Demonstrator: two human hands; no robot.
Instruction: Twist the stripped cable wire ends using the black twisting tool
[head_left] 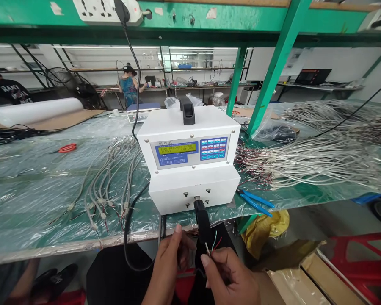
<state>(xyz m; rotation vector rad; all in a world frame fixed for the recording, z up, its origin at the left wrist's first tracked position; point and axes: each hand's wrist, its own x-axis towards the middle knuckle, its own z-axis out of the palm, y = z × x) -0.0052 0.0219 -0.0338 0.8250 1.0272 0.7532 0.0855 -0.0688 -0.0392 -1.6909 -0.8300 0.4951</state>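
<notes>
My right hand [228, 271] pinches the end of a thin multi-wire cable between thumb and forefinger. Out of the pinch stick a twisted green-and-white wire pair [214, 239], a red wire [218, 243] and a pale wire [207, 247] whose tip reaches the black chuck [204, 222]. That chuck slants down from the front of a white wire-twisting machine [171, 192]. Beside it on the left is my left hand [173, 258], thumb raised and apart from loosely curled fingers, with nothing visible in it. The cable's lower length is mostly hidden by my right hand.
Grey cables with stripped ends [109, 182] lie left of the machine; a large cable bundle [292, 163] lies right. Blue-handled cutters [255, 202] rest by the table edge. A black power cord [127, 237] loops down in front. A green post [273, 67] stands behind. Cardboard box [317, 275] at lower right.
</notes>
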